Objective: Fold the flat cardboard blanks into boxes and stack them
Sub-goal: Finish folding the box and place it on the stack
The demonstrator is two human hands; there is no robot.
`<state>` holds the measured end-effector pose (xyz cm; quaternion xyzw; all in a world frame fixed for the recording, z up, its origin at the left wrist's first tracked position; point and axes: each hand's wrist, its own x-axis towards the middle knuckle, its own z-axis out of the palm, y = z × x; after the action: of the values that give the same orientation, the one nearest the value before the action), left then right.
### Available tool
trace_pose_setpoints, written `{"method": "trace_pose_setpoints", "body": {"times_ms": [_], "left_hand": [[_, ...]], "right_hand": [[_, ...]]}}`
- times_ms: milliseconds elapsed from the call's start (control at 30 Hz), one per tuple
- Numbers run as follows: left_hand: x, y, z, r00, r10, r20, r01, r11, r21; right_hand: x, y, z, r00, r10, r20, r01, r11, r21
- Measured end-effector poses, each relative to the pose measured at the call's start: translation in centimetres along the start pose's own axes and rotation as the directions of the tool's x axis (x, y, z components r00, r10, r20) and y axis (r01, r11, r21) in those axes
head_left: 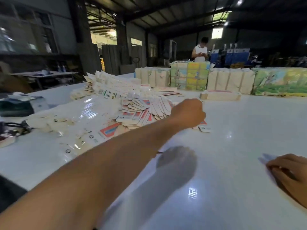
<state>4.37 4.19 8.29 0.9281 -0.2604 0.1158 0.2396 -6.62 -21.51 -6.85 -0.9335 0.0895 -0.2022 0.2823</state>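
Early stage, by the look of it. No folded box visible anywhere on the desk [249,123], no stack of finished boxes either. Nearly all left to do.

Left hand [188,113] reached far out to right edge of the big heap of flat blanks [146,112], fingers curled down onto a blank [203,126] lying at heap's edge; prob. pinching it, but fingertips hidden, so cannot tell for sure. Right hand [289,170] near bottom-right, resting on desk, fingers loosely curled over something pale and flat [267,157]; blurred, cannot tell if held or what it is.

Counts: blanks in loose heap too many to count, dozens at least, fanned and overlapping. Bundled packs along far side of desk [230,80]: approx. four tall ones, plus one low bundle [221,95] in front. Two hands. One other person [200,50] standing beyond the bundles.
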Motion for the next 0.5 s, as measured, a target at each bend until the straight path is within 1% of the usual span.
{"method": "trace_pose_setpoints", "body": {"times_ms": [33, 100, 167, 200, 233, 267, 300, 333, 367, 400, 433, 500], "left_hand": [[1.6, -2.1, -1.4, 0.998, -0.052, -0.035, 0.054, 0.996, 0.065], [4.3, -6.7, -3.9, 0.977, -0.181, -0.113, 0.197, 0.969, 0.149], [6.4, -11.4, -5.4, 0.941, -0.29, -0.174, 0.324, 0.921, 0.216], [7.2, -13.5, -5.7, 0.926, -0.326, -0.188, 0.366, 0.896, 0.251], [8.0, -15.4, -5.8, 0.917, -0.35, -0.192, 0.394, 0.874, 0.285], [8.7, -17.0, -5.6, 0.913, -0.36, -0.192, 0.405, 0.857, 0.32], [9.4, -18.5, -5.2, 0.915, -0.356, -0.188, 0.402, 0.839, 0.367], [10.0, -19.7, -4.6, 0.925, -0.341, -0.166, 0.379, 0.819, 0.432], [10.6, -20.5, -3.9, 0.938, -0.323, -0.125, 0.34, 0.796, 0.5], [11.1, -21.3, -3.3, 0.944, -0.321, -0.073, 0.306, 0.775, 0.553], [11.5, -21.8, -2.6, 0.939, -0.343, -0.017, 0.287, 0.758, 0.586], [11.9, -22.5, -1.4, 0.906, -0.417, 0.077, 0.301, 0.76, 0.576]], "right_hand": [[0.5, 0.6, 0.7, 0.999, 0.035, 0.003, -0.035, 0.999, 0.0], [0.4, 1.2, 0.4, 0.996, 0.063, 0.059, -0.063, 0.998, 0.0], [-0.7, 0.1, -0.9, 0.999, -0.027, 0.047, 0.028, 1.0, -0.007], [-1.0, -0.3, -1.7, 0.995, -0.101, 0.015, 0.101, 0.994, -0.031], [-1.7, -1.3, -2.6, 0.978, -0.207, -0.021, 0.205, 0.976, -0.074], [-2.3, -2.0, -3.3, 0.957, -0.285, -0.061, 0.277, 0.955, -0.109], [-2.4, -2.5, -3.9, 0.943, -0.314, -0.112, 0.291, 0.94, -0.179], [-2.4, -2.9, -4.1, 0.937, -0.331, -0.114, 0.303, 0.93, -0.21], [-2.2, -3.0, -4.3, 0.941, -0.313, -0.127, 0.281, 0.934, -0.221], [-2.1, -3.0, -4.5, 0.926, -0.342, -0.163, 0.3, 0.925, -0.235], [-1.9, -3.0, -4.3, 0.922, -0.347, -0.169, 0.307, 0.925, -0.224], [-2.0, -3.2, -4.5, 0.916, -0.359, -0.179, 0.317, 0.922, -0.223]]}}
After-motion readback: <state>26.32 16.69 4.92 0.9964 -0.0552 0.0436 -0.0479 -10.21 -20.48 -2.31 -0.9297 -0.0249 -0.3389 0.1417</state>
